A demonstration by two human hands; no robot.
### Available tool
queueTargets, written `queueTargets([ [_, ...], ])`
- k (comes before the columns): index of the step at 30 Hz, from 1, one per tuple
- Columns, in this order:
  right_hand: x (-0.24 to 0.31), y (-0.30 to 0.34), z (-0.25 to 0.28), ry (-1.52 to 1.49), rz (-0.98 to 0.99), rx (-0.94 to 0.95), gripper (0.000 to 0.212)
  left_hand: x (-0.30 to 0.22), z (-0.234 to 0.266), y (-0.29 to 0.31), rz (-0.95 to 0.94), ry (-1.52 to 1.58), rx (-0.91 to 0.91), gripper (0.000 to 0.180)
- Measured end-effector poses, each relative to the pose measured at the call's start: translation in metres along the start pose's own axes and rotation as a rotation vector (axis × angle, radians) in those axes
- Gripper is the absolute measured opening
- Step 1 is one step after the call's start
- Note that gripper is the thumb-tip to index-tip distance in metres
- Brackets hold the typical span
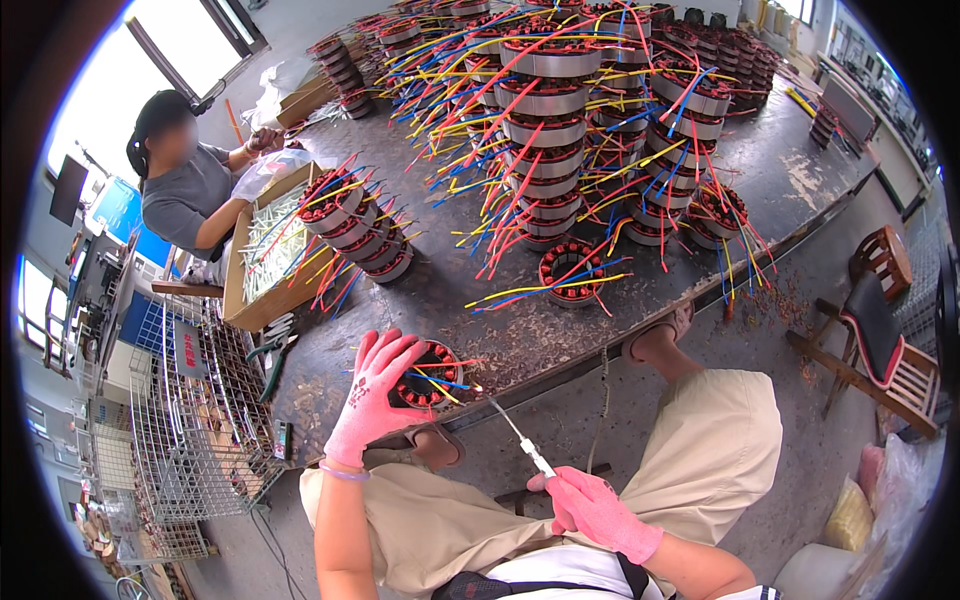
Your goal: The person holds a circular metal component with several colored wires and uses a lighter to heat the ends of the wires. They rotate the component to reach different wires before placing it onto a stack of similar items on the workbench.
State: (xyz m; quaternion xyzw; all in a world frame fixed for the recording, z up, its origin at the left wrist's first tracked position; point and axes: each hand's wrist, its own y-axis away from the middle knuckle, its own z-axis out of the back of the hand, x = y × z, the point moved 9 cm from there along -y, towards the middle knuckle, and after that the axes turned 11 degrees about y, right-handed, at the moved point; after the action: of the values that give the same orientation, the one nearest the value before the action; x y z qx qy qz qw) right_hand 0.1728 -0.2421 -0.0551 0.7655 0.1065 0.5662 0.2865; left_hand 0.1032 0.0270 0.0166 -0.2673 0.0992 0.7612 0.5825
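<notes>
In a pink glove, my left hand (pixel 372 400) curves around the left side of a motor stator (pixel 447 361) at the table's front edge, its fingers along the far rim. Red coils line this ring; blue, yellow and red wires stick out rightward. My right hand (pixel 598 508), also in a pink glove, is closed on the white handle of a slim tool (pixel 527 446) with a long metal shaft, like a soldering iron. Its tip points at the wire ends, where a small bright spot shows; contact cannot be made out.
Another stator (pixel 572 272) lies beyond mine, before tall stator stacks (pixel 545 130). A shorter stack (pixel 358 225) stands left, beside a cardboard box (pixel 262 306) of white sleeves. Pliers (pixel 278 365) lie near the left edge. A co-worker (pixel 190 170) sits far left; wire baskets (pixel 200 430) stand below.
</notes>
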Motion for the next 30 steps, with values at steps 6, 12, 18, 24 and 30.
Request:
queueTargets([
  [6, 0.000, 0.000, 0.000, -0.004, 0.035, 0.003, 0.038, -0.001, 0.000, -0.001, -0.006, 0.005, -0.004, 0.091],
  [12, -0.002, -0.001, 0.001, -0.005, 0.030, 0.000, 0.038, 0.002, 0.000, 0.001, -0.004, -0.005, -0.008, 0.091],
  [18, 0.004, 0.002, 0.002, 0.057, 0.051, -0.013, 0.038, 0.004, -0.001, 0.003, 0.011, -0.025, -0.035, 0.093],
  [24, -0.008, -0.001, -0.001, -0.007, -0.014, 0.011, 0.034, 0.003, -0.001, 0.002, -0.001, -0.037, -0.038, 0.097],
  [30, 0.001, 0.000, -0.001, 0.076, 0.073, 0.018, 0.033, 0.002, 0.000, 0.002, 0.002, -0.036, -0.043, 0.096],
])
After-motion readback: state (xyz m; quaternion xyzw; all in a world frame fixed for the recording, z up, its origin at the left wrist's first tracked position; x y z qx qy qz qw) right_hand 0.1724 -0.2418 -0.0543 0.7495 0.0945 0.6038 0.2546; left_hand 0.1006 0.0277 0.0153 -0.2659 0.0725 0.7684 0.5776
